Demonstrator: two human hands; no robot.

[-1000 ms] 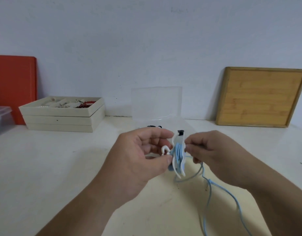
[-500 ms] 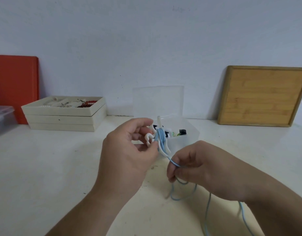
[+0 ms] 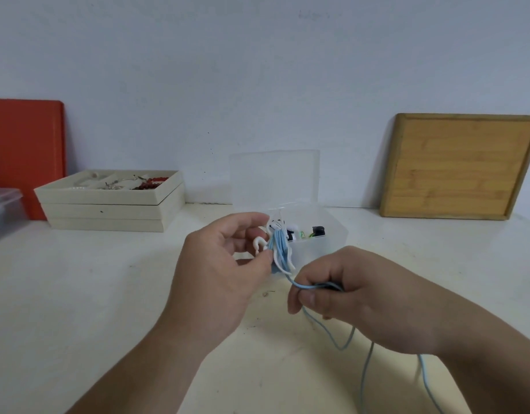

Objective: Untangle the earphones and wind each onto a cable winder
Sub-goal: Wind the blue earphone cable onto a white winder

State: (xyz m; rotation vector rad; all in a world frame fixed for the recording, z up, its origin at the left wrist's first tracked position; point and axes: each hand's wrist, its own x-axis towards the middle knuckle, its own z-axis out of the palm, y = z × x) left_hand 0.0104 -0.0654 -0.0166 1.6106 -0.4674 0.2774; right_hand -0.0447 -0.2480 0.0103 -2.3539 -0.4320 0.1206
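- The left hand (image 3: 224, 264) pinches the white cable winder (image 3: 283, 249) above the table (image 3: 93, 294).
- The right hand (image 3: 356, 297) grips the blue earphone cable (image 3: 305, 285) running from the winder.
- Behind, a clear box (image 3: 326, 231) seemingly holds more earphones.

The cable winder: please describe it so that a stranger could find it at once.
Look in front of the open clear plastic box at the table's middle. There the left hand holds the white cable winder. Only it has light blue earphone cable wound around it.
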